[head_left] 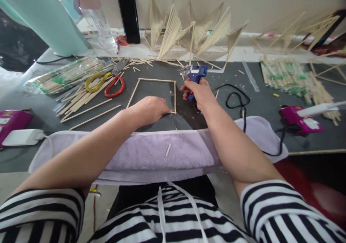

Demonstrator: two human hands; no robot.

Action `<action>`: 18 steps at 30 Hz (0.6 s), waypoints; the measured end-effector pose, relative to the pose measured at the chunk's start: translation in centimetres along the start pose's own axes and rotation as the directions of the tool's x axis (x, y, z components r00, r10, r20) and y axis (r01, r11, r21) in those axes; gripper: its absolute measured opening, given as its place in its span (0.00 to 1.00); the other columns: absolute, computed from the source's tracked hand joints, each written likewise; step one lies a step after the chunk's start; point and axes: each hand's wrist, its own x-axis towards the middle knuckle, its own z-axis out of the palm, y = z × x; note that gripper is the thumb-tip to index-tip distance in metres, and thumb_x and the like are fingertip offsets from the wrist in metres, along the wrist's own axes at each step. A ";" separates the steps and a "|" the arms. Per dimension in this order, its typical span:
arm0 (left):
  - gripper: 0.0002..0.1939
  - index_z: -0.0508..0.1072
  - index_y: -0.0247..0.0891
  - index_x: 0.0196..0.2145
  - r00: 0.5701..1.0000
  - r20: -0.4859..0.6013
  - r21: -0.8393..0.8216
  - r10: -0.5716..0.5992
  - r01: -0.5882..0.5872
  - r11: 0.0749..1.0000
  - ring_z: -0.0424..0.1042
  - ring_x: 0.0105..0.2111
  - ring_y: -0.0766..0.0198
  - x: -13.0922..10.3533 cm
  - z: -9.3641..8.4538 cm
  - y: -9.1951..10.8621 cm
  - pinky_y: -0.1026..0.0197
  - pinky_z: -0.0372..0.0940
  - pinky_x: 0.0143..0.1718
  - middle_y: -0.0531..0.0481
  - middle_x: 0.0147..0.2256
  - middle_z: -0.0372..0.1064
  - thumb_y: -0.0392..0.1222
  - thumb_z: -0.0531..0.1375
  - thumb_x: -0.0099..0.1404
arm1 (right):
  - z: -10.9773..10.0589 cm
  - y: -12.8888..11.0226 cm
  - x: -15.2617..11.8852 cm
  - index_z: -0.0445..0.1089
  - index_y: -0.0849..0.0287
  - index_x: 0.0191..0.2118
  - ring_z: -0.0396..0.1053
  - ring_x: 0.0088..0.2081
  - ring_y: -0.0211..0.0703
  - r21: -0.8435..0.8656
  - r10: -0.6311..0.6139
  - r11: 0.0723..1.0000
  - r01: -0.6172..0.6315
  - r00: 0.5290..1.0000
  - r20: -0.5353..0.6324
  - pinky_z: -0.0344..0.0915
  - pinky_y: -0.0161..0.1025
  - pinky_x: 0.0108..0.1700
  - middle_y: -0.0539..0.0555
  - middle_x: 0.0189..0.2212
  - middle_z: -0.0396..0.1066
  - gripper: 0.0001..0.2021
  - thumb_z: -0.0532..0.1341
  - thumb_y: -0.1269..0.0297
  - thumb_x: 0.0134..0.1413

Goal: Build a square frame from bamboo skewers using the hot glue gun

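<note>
A four-sided frame of thin wooden sticks lies on the dark grey table. My left hand is closed at its near side, fingertips at the near right corner; the near stick is mostly hidden under the hand. To the right of the frame, my right hand is wrapped round a blue glue gun, whose nozzle end on the left has grey clumps on it. A clear glue stick sticks out of its back. The gun is raised slightly beside the frame's right stick.
Scissors, loose sticks and bagged sticks lie left. Stick structures and a phone stand behind. A black cord curls at right, near more stick bundles. A lilac towel covers the front edge.
</note>
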 end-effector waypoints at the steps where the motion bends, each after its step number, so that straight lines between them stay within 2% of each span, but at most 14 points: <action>1: 0.18 0.80 0.47 0.47 1.000 0.002 0.001 0.002 -0.002 1.000 0.73 0.35 0.63 0.0 0.0 0.0 0.63 0.60 0.31 0.49 0.36 0.76 0.36 0.53 0.66 | 0.0 0.1 0.1 0.60 0.53 0.36 0.65 0.20 0.34 0.003 -0.004 1.000 0.004 1.000 0.008 0.68 0.33 0.23 0.46 0.25 0.71 0.11 0.64 0.61 0.49; 11: 0.18 0.80 0.47 0.46 1.000 0.000 -0.059 -0.010 0.010 0.998 0.73 0.35 0.63 0.0 -0.2 0.2 0.63 0.63 0.34 0.48 0.36 0.75 0.35 0.54 0.66 | 0.1 0.2 0.0 0.61 0.55 0.36 0.65 0.19 0.32 0.017 -0.022 1.000 0.021 0.998 0.058 0.68 0.33 0.23 0.46 0.25 0.71 0.11 0.64 0.60 0.50; 18: 0.18 0.79 0.49 0.48 1.000 0.003 -0.014 -0.009 0.009 1.000 0.74 0.36 0.63 0.0 -0.2 0.1 0.63 0.61 0.32 0.49 0.37 0.75 0.36 0.53 0.67 | -0.7 0.1 0.0 0.61 0.55 0.38 0.66 0.21 0.33 0.037 -0.065 0.997 0.063 0.995 0.076 0.69 0.34 0.25 0.47 0.27 0.73 0.15 0.66 0.56 0.50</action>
